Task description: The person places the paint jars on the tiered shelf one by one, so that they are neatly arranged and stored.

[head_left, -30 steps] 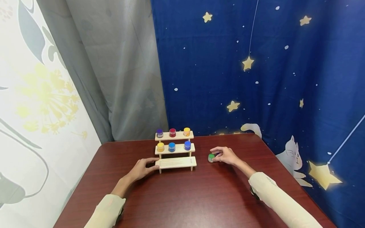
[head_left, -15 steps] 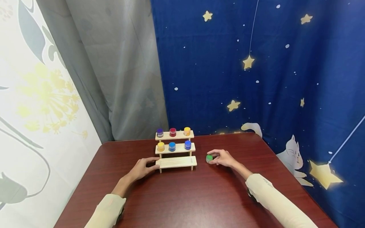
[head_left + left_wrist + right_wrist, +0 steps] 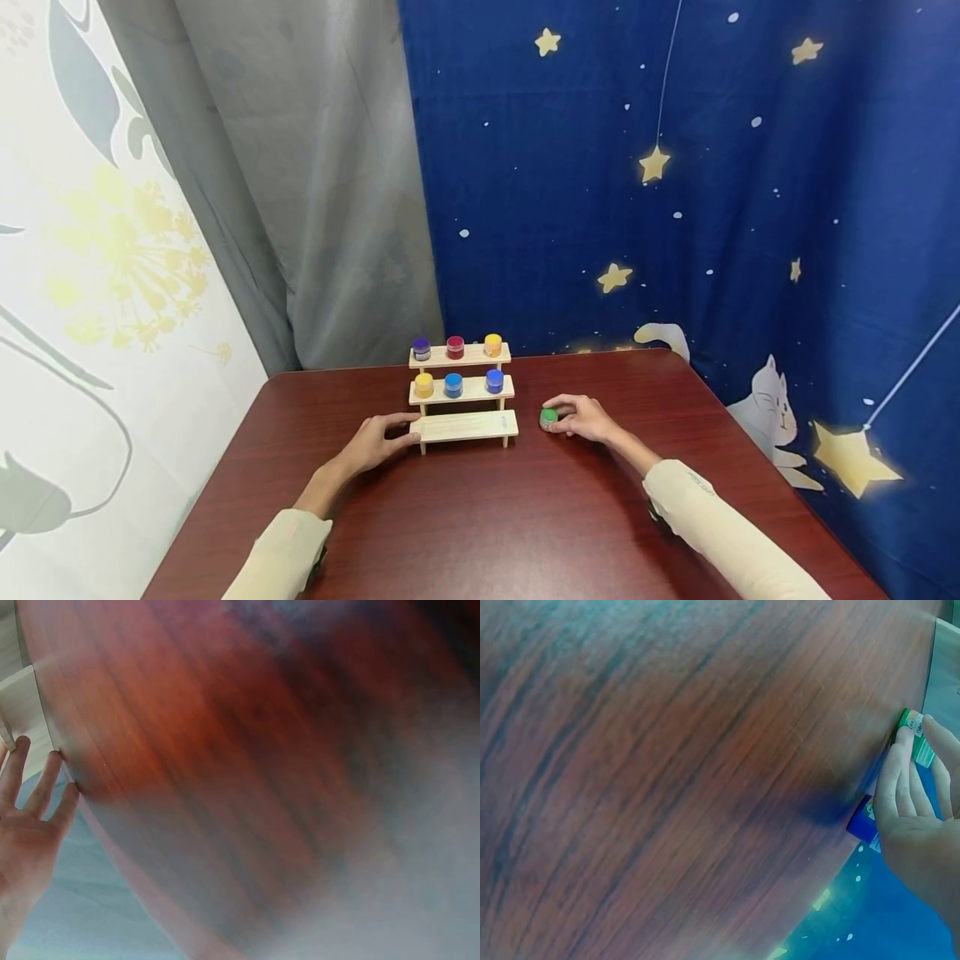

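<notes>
A three-tier wooden display stand (image 3: 465,427) stands on the table. My left hand (image 3: 367,443) holds the left end of its lowest step between thumb and fingers; the left wrist view shows the fingers (image 3: 49,776) along that pale wood. In my right hand (image 3: 587,418), just right of the stand, a small paint jar with a green lid (image 3: 549,418) is pinched between thumb and fingers. Whether its base touches the table, I cannot tell. A blue-lidded jar (image 3: 865,823) appears beside the right hand in the right wrist view; in the head view the hand hides it.
On the top step sit purple (image 3: 422,349), red (image 3: 455,347) and orange-yellow (image 3: 492,346) jars. The middle step bears yellow (image 3: 423,385), light blue (image 3: 453,385) and dark blue (image 3: 494,382) ones. Curtains (image 3: 540,208) hang behind the dark red table (image 3: 450,533).
My right hand has shifted slightly left toward the stand, carrying the green-lidded paint jar. The left hand keeps its place at the stand's lowest step.
</notes>
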`<action>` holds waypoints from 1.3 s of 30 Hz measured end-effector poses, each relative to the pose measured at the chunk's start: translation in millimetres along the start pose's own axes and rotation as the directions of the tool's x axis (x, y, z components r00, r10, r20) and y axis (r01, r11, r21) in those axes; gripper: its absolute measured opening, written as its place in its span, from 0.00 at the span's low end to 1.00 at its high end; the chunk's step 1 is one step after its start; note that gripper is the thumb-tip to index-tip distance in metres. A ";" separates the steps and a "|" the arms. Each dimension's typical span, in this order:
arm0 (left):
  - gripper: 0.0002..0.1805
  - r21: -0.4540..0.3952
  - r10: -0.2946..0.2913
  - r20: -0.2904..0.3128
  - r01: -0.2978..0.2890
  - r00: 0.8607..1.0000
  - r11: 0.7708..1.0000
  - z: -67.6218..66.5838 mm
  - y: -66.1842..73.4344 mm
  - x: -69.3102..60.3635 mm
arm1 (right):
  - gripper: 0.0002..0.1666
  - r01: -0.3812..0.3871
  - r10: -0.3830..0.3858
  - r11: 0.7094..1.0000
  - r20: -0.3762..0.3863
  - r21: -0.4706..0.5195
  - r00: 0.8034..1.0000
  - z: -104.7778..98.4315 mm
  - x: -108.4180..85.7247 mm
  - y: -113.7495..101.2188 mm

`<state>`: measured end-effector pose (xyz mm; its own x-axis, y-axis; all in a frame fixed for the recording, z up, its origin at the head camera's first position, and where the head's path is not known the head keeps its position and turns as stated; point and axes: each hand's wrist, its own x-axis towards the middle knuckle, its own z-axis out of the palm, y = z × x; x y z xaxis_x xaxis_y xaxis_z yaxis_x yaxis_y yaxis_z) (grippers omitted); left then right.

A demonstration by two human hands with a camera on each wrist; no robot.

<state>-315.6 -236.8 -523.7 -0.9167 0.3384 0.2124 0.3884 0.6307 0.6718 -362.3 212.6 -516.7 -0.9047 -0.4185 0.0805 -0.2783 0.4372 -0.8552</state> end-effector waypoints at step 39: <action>0.25 -0.001 -0.018 0.008 0.018 1.000 1.000 -0.5 0.7 -0.7 | 0.25 0.137 -0.131 0.989 0.101 -0.058 0.986 25.2 19.3 -57.4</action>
<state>-314.7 -236.9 -523.0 -0.9230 0.3320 0.1946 0.3713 0.6360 0.6765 -355.6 159.4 -478.9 -0.8231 -0.5506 0.1392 -0.4177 0.4209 -0.8052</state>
